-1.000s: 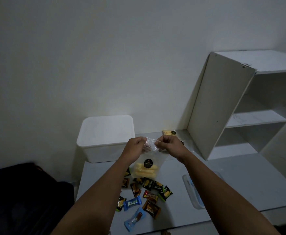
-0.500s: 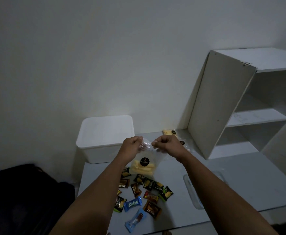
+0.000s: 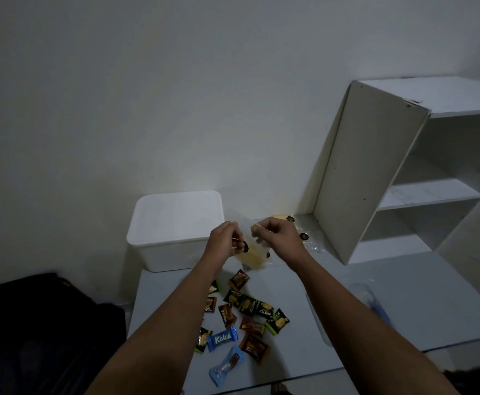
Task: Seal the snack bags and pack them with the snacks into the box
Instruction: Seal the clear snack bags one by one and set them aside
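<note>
I hold a clear snack bag (image 3: pixel 252 256) with yellow pieces and a black round sticker above the table. My left hand (image 3: pixel 224 240) and my right hand (image 3: pixel 275 236) both pinch its top edge, close together. The bag hangs tilted between them. Behind my right hand lie other clear snack bags (image 3: pixel 304 238) with black stickers by the wall. Several small wrapped snacks (image 3: pixel 247 306) are scattered on the table below my forearms, among them a blue Kalpa wrapper (image 3: pixel 222 339). The white box (image 3: pixel 173 232) stands at the table's back left, left of my hands.
A white shelf unit (image 3: pixel 381 178) stands on the table at the right, against the wall. A clear lid (image 3: pixel 369 303) lies flat on the table under my right forearm. A dark object (image 3: pixel 39 332) sits on the floor to the left of the white table (image 3: pixel 404 280).
Both hands rose slightly and moved toward the wall with the bag. The bag has turned and now hangs tilted, with its sticker shifted to the left near my left hand.
</note>
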Motion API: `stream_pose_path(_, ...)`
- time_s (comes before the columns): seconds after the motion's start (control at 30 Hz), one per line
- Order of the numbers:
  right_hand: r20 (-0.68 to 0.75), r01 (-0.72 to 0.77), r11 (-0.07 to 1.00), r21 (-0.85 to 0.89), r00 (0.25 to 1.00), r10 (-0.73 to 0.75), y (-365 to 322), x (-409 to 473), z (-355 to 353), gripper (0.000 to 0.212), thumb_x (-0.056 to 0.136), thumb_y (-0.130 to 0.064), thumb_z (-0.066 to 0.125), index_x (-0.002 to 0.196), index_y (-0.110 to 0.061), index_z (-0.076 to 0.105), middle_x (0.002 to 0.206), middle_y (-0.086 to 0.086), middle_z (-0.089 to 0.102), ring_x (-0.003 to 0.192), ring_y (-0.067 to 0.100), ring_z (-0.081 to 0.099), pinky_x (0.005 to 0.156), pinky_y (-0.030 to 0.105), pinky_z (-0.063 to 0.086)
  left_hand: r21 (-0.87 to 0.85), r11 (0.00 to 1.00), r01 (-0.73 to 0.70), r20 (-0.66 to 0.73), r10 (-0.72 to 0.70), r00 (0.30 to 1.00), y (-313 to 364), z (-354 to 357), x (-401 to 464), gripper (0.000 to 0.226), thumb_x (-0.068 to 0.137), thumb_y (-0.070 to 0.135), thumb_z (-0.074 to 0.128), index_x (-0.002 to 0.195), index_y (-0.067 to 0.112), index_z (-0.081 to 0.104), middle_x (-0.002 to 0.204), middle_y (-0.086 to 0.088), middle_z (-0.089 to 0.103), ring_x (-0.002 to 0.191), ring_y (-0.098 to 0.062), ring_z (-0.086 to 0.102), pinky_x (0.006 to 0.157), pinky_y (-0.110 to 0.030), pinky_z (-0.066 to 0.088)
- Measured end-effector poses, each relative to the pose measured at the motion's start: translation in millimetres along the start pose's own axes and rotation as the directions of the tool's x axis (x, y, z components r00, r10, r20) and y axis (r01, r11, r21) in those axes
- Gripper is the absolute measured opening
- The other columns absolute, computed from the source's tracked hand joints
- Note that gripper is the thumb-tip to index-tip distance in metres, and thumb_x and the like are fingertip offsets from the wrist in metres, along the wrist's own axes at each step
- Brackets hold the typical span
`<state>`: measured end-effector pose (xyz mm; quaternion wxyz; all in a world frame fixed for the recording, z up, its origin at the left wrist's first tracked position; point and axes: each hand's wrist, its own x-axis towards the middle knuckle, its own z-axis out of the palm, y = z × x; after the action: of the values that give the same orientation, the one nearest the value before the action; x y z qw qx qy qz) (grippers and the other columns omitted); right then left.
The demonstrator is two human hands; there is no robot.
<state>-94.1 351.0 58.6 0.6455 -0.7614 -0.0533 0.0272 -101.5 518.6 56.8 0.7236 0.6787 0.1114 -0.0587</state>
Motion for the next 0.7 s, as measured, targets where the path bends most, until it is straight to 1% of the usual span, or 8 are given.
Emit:
stream_pose_path(0.07, 0.074, 0.016, 0.998, 0.053, 0.997, -0.02, -5, -3, 4, 0.013, 0.092, -0.014, 0.076, 0.093, -0.002, 0.074, 0.085, 0.01, 0.074, 0.069, 0.011, 0.069, 0.063, 0.021, 0.054, -0.032, 0.999, 0.01, 0.014, -0.01, 1.0, 2, 2, -2, 0.024, 0.094, 0.005, 0.042, 0.074, 0.006, 0.055, 0.071, -0.011, 0.056, 0.063, -0.023, 0.054, 0.07, -0.036, 0.052)
stream_pose_path(0.13, 0.128, 0.0, 0.997, 0.075, 0.992, -0.009, -9, -5, 7, 0.013, 0.091, -0.016, 0.077, 0.094, -0.004, 0.073, 0.087, 0.009, 0.073, 0.076, 0.014, 0.071, 0.062, 0.023, 0.054, 0.008, 1.0, -0.003, 0.031, 0.003, 1.0, 1, 2, -3, 0.024, 0.092, 0.006, 0.043, 0.073, 0.007, 0.057, 0.072, -0.01, 0.056, 0.069, -0.025, 0.056, 0.073, -0.039, 0.055)
stream_pose_path(0.27, 0.161, -0.067, 0.994, 0.083, 0.986, 0.053, -14, -7, 14, 0.017, 0.097, -0.026, 0.07, 0.086, -0.015, 0.066, 0.074, -0.004, 0.068, 0.068, 0.008, 0.065, 0.067, 0.027, 0.056, 0.099, 0.995, -0.019, 0.093, 0.01, 0.996, -4, 3, -5, 0.034, 0.102, 0.022, 0.039, 0.099, -0.004, 0.061, 0.09, -0.017, 0.07, 0.084, -0.027, 0.069, 0.08, -0.043, 0.059)
stream_pose_path(0.33, 0.161, -0.08, 0.994, 0.072, 0.985, 0.068, -15, -8, 16, 0.018, 0.101, -0.023, 0.064, 0.086, -0.013, 0.064, 0.065, -0.009, 0.064, 0.062, 0.005, 0.062, 0.068, 0.026, 0.056, 0.104, 0.994, -0.026, 0.095, 0.016, 0.995, -4, 2, -7, 0.033, 0.102, 0.022, 0.039, 0.094, -0.002, 0.06, 0.084, -0.013, 0.069, 0.082, -0.026, 0.069, 0.077, -0.041, 0.059)
stream_pose_path(0.47, 0.165, -0.094, 0.995, 0.032, 0.982, 0.088, -16, -9, 17, 0.018, 0.101, -0.01, 0.055, 0.085, -0.01, 0.063, 0.059, -0.01, 0.06, 0.056, 0.005, 0.057, 0.058, 0.02, 0.049, 0.058, 0.997, -0.046, 0.079, 0.041, 0.996, -3, -2, -11, 0.033, 0.101, 0.022, 0.045, 0.072, 0.009, 0.052, 0.068, -0.007, 0.059, 0.072, -0.024, 0.063, 0.081, -0.046, 0.059)
stream_pose_path(0.57, 0.186, -0.08, 0.997, 0.006, 0.98, 0.077, -18, -11, 20, 0.016, 0.1, -0.009, 0.057, 0.086, -0.008, 0.064, 0.062, -0.007, 0.062, 0.057, 0.005, 0.059, 0.058, 0.021, 0.049, 0.111, 0.986, -0.121, 0.053, 0.116, 0.992, -2, -5, -13, 0.038, 0.101, 0.036, 0.054, 0.074, 0.011, 0.053, 0.074, -0.015, 0.061, 0.073, -0.026, 0.065, 0.077, -0.045, 0.061)
stream_pose_path(0.63, 0.197, -0.082, 0.997, 0.013, 0.977, 0.078, -18, -11, 23, 0.015, 0.1, -0.01, 0.058, 0.087, -0.007, 0.065, 0.065, -0.005, 0.064, 0.061, 0.008, 0.063, 0.062, 0.024, 0.053, 0.186, 0.969, -0.164, 0.043, 0.159, 0.986, 0, -8, -14, 0.029, 0.101, 0.028, 0.055, 0.078, 0.01, 0.055, 0.077, -0.015, 0.06, 0.076, -0.028, 0.064, 0.076, -0.046, 0.061)
stream_pose_path(0.7, 0.198, -0.097, 0.995, 0.028, 0.976, 0.09, -17, -9, 26, 0.013, 0.098, -0.008, 0.059, 0.088, -0.007, 0.067, 0.067, -0.001, 0.065, 0.066, 0.013, 0.065, 0.072, 0.034, 0.056, 0.228, 0.956, -0.185, 0.052, 0.177, 0.983, 1, -10, -14, 0.026, 0.103, 0.019, 0.049, 0.078, 0.011, 0.053, 0.075, -0.012, 0.057, 0.076, -0.026, 0.062, 0.07, -0.039, 0.061)
